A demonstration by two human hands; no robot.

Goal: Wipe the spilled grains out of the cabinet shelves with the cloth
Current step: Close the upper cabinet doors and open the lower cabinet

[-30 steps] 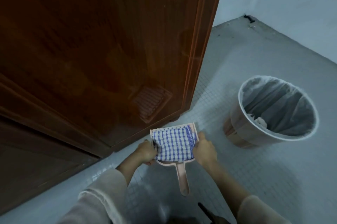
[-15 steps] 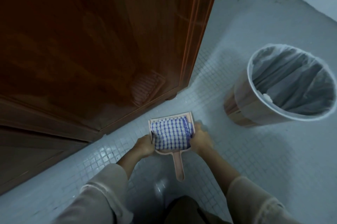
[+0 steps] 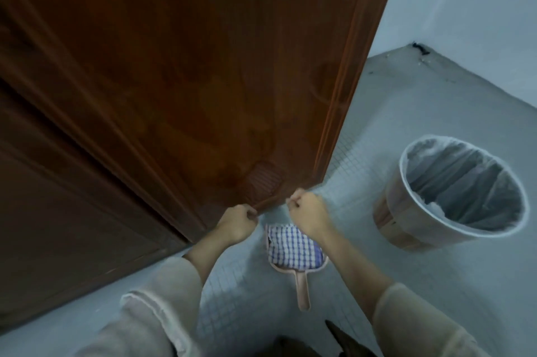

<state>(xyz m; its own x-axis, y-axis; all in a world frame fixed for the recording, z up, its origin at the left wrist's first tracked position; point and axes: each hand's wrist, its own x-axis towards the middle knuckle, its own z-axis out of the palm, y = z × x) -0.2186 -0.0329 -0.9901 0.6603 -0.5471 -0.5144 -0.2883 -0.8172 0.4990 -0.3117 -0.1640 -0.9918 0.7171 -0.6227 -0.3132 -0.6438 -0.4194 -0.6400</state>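
Single head-worn wide-angle view, looking steeply down, close to cabinet door (image 3: 203, 66), tiled floor (image 3: 494, 298) below

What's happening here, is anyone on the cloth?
No. Both of the person's hands are at the bottom edge of the wooden cabinet door: the left hand and right hand curl their fingers round it, apparently to swing it. The checked cloth lies untouched in the pink dustpan on the tiled floor. A lined bin stands to the right. No shelves or grains show.
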